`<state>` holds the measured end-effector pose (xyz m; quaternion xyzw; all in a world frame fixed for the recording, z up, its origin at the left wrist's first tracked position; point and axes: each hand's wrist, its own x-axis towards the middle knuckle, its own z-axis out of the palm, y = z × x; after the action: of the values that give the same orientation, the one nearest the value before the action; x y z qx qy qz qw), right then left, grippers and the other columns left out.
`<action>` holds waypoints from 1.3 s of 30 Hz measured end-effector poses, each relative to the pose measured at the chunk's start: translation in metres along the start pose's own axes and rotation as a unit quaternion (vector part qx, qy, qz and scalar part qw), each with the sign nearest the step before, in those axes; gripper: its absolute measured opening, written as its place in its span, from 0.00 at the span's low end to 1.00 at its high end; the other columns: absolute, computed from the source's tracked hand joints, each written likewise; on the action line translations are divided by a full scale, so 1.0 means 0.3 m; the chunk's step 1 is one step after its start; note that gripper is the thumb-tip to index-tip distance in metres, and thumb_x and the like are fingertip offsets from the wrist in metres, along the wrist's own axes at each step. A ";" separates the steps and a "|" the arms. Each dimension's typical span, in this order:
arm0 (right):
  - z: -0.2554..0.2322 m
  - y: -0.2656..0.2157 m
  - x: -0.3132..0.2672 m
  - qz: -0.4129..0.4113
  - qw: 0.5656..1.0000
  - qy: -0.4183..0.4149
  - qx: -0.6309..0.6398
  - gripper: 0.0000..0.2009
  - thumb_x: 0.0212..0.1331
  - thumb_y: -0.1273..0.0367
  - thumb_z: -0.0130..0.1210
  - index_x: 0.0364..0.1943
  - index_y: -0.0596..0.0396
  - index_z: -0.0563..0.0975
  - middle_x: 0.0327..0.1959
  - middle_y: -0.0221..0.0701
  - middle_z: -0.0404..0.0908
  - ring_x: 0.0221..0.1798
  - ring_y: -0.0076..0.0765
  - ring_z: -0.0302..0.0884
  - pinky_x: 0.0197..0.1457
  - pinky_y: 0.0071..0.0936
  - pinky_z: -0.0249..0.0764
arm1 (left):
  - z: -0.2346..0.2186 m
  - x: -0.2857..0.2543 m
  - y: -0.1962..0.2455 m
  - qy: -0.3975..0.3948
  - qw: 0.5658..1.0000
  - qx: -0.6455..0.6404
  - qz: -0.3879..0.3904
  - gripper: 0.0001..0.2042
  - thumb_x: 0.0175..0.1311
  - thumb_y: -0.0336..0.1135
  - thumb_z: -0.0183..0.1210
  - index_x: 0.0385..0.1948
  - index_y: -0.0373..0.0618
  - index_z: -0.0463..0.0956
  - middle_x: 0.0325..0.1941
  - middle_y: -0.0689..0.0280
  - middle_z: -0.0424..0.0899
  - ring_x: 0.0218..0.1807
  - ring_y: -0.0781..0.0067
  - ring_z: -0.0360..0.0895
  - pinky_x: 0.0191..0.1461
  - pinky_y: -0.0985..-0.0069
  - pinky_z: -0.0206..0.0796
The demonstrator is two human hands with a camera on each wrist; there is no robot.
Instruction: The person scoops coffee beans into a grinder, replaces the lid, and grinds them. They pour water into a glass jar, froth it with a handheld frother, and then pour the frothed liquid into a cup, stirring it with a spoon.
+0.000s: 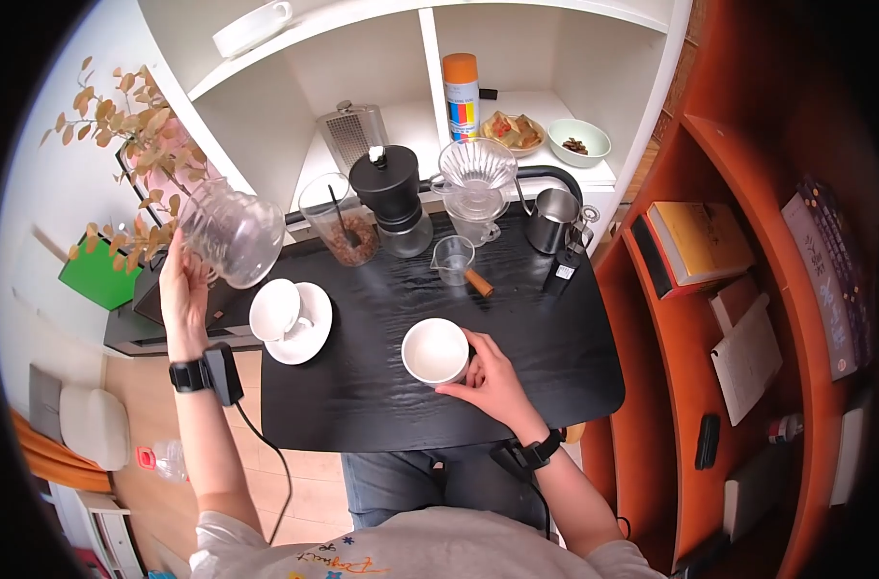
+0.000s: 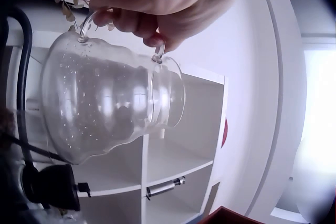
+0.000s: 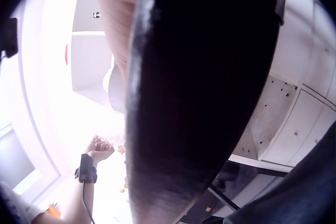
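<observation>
My left hand (image 1: pixel 181 294) grips the handle of a clear glass coffee server (image 1: pixel 235 236), raised at the left beyond the table edge. Droplets cling inside the glass server (image 2: pixel 105 103) in the left wrist view, where it lies tipped over sideways. With thumb and fingers around its right side, my right hand (image 1: pixel 497 379) holds a white cup (image 1: pixel 433 352) at the black table's front middle. The cup's inside looks bare and white. Between the hands, a second white cup (image 1: pixel 275 311) sits tilted on a white saucer (image 1: pixel 312 347). The table blocks most of the right wrist view.
Along the back of the black table (image 1: pixel 362 396) stand a jar of beans (image 1: pixel 352 241), a hand grinder (image 1: pixel 391 183), a glass dripper (image 1: pixel 476 169), a small wooden-handled glass pitcher (image 1: pixel 453 261) and a metal jug (image 1: pixel 552 220). White shelving rises behind; a red-brown bookshelf (image 1: pixel 642 338) borders the right.
</observation>
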<state>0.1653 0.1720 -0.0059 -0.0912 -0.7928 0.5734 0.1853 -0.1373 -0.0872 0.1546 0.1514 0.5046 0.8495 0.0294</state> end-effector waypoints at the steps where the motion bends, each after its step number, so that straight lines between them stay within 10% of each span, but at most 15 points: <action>1: 0.001 -0.003 0.000 0.005 1.000 0.001 0.000 0.39 0.41 0.63 0.71 0.60 0.56 0.65 0.48 0.31 0.69 0.22 0.18 0.67 0.29 0.18 0.69 | -0.009 0.032 -0.004 0.014 0.998 0.066 0.005 0.17 0.66 0.38 0.54 0.15 0.52 0.64 0.14 0.79 0.55 0.17 0.86 0.48 0.23 0.83 0.42; 7: 0.003 -0.003 -0.002 0.006 1.000 0.008 -0.001 0.39 0.40 0.64 0.71 0.59 0.58 0.66 0.45 0.31 0.69 0.22 0.17 0.67 0.29 0.18 0.69 | -0.152 0.189 -0.118 -0.123 0.951 0.284 0.002 0.16 0.66 0.40 0.54 0.15 0.54 0.66 0.16 0.81 0.59 0.20 0.90 0.50 0.24 0.85 0.39; 39: 0.006 -0.028 -0.001 0.036 0.999 0.012 -0.017 0.38 0.39 0.65 0.73 0.58 0.57 0.67 0.39 0.29 0.70 0.22 0.16 0.66 0.27 0.16 0.68 | -0.266 0.241 -0.351 -0.268 0.934 0.105 -0.213 0.11 0.70 0.37 0.47 0.25 0.46 0.69 0.23 0.72 0.71 0.29 0.81 0.67 0.43 0.80 0.63</action>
<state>0.1654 0.1676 0.0015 -0.1293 -0.7964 0.5651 0.1723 -0.2399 -0.0888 0.0444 0.2648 0.5844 0.6933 0.3282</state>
